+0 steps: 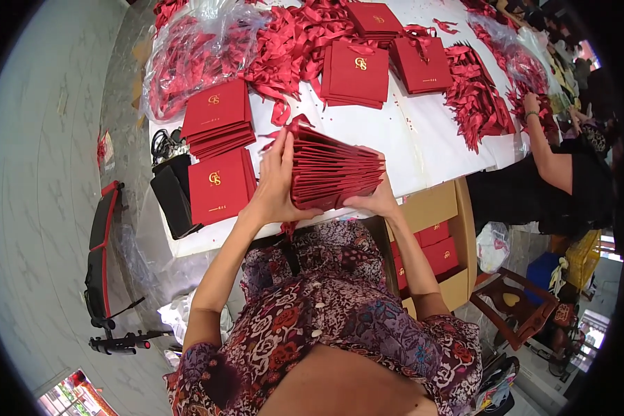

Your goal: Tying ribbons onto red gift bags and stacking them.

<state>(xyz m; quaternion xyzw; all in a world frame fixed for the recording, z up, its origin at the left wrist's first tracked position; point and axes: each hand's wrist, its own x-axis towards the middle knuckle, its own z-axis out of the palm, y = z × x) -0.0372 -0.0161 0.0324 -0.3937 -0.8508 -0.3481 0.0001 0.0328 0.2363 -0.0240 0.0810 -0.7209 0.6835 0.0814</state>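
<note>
Between my two hands is a thick stack of red paper gift bags (336, 170), held with the folded edges facing up. My left hand (276, 180) presses flat along the left end, its thumb at the lower edge. At the right end, my right hand (376, 191) grips the same stack, thumb in front and fingers mostly hidden behind. Red ribbon pokes out at the stack's upper left corner. To the left lie a pile of red bags (218, 118) with gold print and a second red pile (222, 186) nearer to me.
Loose red ribbons (291, 48) and a clear plastic bag (194, 59) of ribbons cover the table's far side. More bag stacks (356, 73) lie beyond my hands. A cardboard box (457, 277) holding red bags stands at right. A black pouch (173, 197) lies left. Another person works at right.
</note>
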